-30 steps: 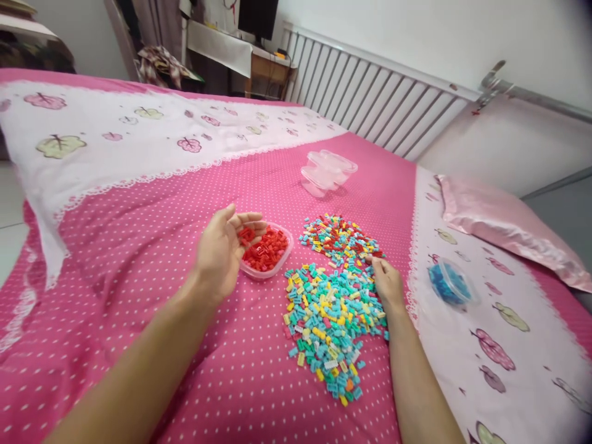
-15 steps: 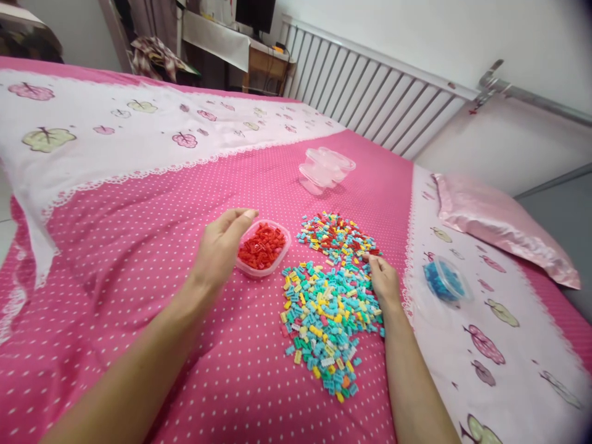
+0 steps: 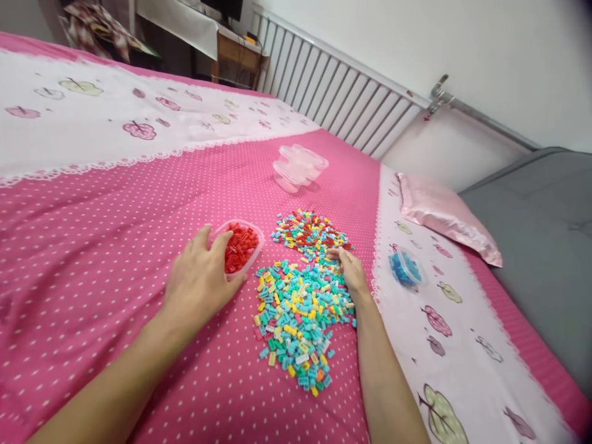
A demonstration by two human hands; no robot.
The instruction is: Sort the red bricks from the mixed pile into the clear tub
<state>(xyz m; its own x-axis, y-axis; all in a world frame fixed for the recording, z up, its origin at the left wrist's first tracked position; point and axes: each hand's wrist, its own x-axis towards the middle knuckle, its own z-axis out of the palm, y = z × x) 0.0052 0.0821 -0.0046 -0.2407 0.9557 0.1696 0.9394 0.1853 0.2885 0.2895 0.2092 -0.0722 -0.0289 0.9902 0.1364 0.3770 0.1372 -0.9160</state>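
Note:
My left hand [image 3: 198,280] lies palm down with fingers spread on the near rim of a clear tub of red bricks [image 3: 240,246]. A large pile of small bricks [image 3: 298,308], mostly teal and yellow with pink and white, spreads on the pink dotted bedspread. A second, redder mixed pile [image 3: 308,231] lies just behind it. My right hand [image 3: 351,271] rests at the right edge between the two piles, fingers curled down into the bricks; what they pinch is hidden.
A clear tub of blue bricks [image 3: 404,269] sits to the right on the pale border. Empty stacked clear tubs [image 3: 298,166] stand farther back. A pink pillow [image 3: 444,213] lies at right, a white slatted headboard [image 3: 342,92] behind, grey surface [image 3: 541,234] far right.
My left hand tipped its red bricks into the red tub, then turned palm down and settled on the tub's rim. The view has swung right. My right hand stayed at the pile.

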